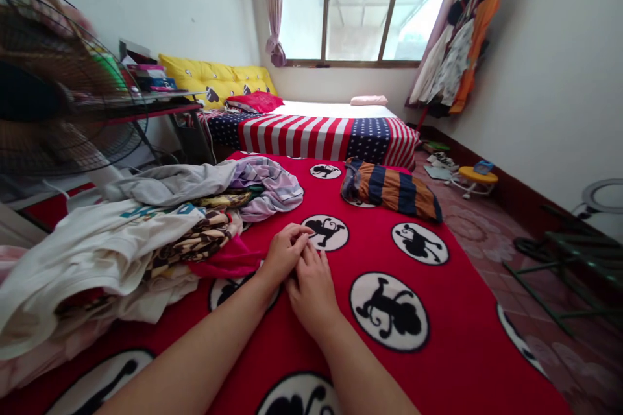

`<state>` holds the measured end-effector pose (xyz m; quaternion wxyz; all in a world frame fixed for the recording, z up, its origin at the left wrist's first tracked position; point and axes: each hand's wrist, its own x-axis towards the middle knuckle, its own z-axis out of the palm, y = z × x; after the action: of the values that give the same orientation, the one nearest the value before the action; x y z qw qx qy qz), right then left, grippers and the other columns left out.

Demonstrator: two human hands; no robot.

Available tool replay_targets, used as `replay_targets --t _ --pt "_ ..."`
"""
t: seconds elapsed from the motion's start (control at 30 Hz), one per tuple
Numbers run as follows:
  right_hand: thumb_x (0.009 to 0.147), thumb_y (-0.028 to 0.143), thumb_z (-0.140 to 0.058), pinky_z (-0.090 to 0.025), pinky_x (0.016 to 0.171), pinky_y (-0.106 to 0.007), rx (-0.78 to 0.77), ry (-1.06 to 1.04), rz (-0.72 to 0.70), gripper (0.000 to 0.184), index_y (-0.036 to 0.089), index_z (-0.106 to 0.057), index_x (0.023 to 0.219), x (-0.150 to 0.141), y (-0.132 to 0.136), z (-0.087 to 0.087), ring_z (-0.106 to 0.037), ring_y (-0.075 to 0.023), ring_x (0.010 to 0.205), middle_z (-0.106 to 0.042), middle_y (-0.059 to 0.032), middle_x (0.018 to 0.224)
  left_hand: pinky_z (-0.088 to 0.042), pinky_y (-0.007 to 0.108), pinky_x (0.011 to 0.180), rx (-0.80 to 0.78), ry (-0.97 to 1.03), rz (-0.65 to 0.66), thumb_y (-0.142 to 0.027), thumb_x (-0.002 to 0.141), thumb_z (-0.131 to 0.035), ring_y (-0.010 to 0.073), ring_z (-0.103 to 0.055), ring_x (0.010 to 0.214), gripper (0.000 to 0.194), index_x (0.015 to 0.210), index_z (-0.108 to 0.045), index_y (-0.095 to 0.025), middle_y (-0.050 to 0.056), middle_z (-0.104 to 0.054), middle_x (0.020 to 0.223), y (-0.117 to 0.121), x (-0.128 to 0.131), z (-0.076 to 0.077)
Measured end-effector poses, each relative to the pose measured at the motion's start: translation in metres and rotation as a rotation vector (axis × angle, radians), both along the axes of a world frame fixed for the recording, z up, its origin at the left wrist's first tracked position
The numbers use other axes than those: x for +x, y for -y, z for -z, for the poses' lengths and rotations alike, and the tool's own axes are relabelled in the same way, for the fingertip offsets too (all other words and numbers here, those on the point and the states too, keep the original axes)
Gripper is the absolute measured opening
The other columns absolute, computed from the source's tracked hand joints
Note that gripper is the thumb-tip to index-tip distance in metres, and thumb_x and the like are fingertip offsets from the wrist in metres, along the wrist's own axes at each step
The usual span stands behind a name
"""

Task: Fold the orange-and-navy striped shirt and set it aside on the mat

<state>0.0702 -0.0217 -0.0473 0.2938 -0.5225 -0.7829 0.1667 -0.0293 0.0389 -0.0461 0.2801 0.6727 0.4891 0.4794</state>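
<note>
My left hand (285, 253) and my right hand (312, 292) rest close together on a red blanket (467, 337) printed with white discs bearing black monkey silhouettes. The left hand's fingers curl over toward the right hand's fingertips, and nothing shows in either hand. The right hand lies palm down with its fingers slightly apart. A crumpled magenta cloth (226, 258) lies just left of my left hand, at the edge of a heap of clothes with a white printed T-shirt (92, 253). A folded striped blue-and-orange cloth (389, 191) lies farther ahead.
A standing fan (58, 91) looms at the far left, and a desk (156, 110) holds books. Ahead is a bed with a flag-patterned cover (316, 136) and yellow cushion (214, 78). Right of the blanket are a patterned floor, yellow stool (477, 175) and green metal frame (559, 266).
</note>
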Motion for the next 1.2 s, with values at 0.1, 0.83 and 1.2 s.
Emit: replay_targets --t 0.1,0.83,1.2 --pt "0.084 0.020 -0.049 -0.015 0.115 -0.047 -0.001 -0.007 0.001 0.061 0.010 -0.039 0.142 0.000 0.000 0.000 -0.027 -0.0263 0.139 -0.037 -0.0148 0.148 -0.047 0.029 0.084 0.007 -0.004 -0.010 -0.019 0.084 -0.051 0.0179 -0.063 0.090 0.020 0.090 -0.070 -0.018 0.005 -0.068 0.094 -0.001 0.000 0.001" --pt "0.080 0.017 -0.052 -0.039 0.101 -0.039 0.161 -0.102 0.015 0.034 0.020 -0.066 0.111 0.000 -0.014 0.006 -0.051 -0.0230 0.117 -0.059 -0.0065 0.125 -0.052 0.030 0.083 0.053 0.061 -0.032 -0.004 0.080 -0.051 0.0170 -0.065 0.089 0.026 0.097 -0.068 -0.014 0.009 -0.070 0.098 -0.001 -0.001 -0.019" --pt "0.081 0.021 -0.055 -0.035 0.105 -0.042 0.119 -0.091 0.080 0.024 0.021 -0.070 0.100 0.000 -0.011 0.008 -0.049 -0.0234 0.121 -0.059 -0.0067 0.127 -0.037 0.049 0.098 0.102 -0.601 -0.523 -0.033 0.047 -0.086 0.0400 -0.048 0.117 0.050 0.091 -0.068 -0.017 0.016 -0.064 0.112 -0.040 -0.141 -0.138"
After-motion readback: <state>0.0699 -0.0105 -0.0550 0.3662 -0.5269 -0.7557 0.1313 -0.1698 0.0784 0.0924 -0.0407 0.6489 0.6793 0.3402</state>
